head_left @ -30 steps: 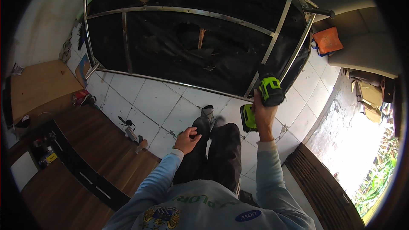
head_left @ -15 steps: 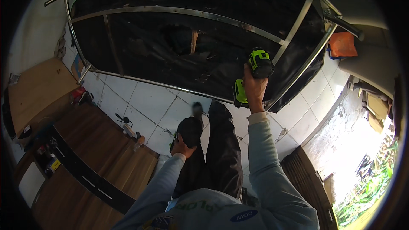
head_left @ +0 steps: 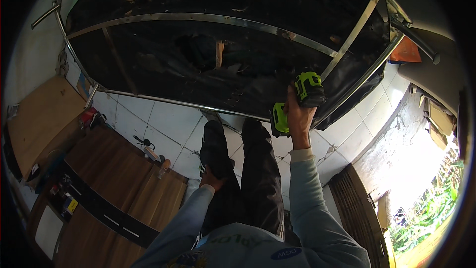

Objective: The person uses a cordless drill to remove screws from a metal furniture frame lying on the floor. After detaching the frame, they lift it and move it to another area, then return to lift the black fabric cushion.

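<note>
My right hand (head_left: 301, 119) is closed round the grip of a lime-green and black cordless drill (head_left: 310, 89), near the right end of an upturned furniture frame. The frame has shiny metal tubes (head_left: 183, 105) and black fabric (head_left: 158, 79) stretched across it. A torn hole in the fabric shows a strip of wood (head_left: 219, 54). Against my left trouser leg (head_left: 216, 144), at about the knee, rests my left hand (head_left: 212, 179); its fingers are mostly hidden in shadow. The drill's front end is out of sight.
White floor tiles (head_left: 168, 119) run beneath the frame. A brown wooden cabinet (head_left: 109, 168) lies at the left, beside a tan board (head_left: 44, 124). An orange object (head_left: 406, 50) is at the far right, and a dark slatted wooden piece (head_left: 354, 213) stands nearer me.
My left leg has straightened forward, its foot coming to the frame's near edge, while my left hand stays by the knee. The drill and right hand have shifted slightly nearer and to the right.
</note>
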Motion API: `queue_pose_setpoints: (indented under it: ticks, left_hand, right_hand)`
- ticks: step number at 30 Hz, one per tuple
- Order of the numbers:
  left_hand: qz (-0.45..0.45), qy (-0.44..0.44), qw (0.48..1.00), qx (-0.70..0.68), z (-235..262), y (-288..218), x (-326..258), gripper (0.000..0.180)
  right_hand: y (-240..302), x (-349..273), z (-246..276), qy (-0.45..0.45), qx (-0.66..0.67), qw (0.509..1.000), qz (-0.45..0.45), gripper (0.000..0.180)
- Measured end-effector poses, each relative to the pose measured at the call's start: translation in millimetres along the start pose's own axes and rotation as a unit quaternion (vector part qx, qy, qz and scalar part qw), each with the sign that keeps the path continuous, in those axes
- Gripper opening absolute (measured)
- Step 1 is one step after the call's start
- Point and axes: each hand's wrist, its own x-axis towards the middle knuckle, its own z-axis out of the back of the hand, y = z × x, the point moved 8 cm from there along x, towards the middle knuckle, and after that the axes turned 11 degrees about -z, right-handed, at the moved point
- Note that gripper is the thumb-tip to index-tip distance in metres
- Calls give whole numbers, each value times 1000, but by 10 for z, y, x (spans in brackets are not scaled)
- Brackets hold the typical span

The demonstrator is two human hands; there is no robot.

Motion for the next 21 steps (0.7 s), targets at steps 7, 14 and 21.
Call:
queue_pose_setpoints:
  ticks: [7,14,21]
  left_hand:
    - [87,-1,996,29,339,-119,222,139]
    - [105,-74,990,54,592,-291,334,121]
    - [80,-88,991,61,682,-294,415,113]
  right_hand:
    - [-178,-42,-76,-5,19,1000,-9,26]
    - [-324,-44,-70,-28,-27,999,30,25]
    - [-415,-62,-145,-52,-48,994,87,24]
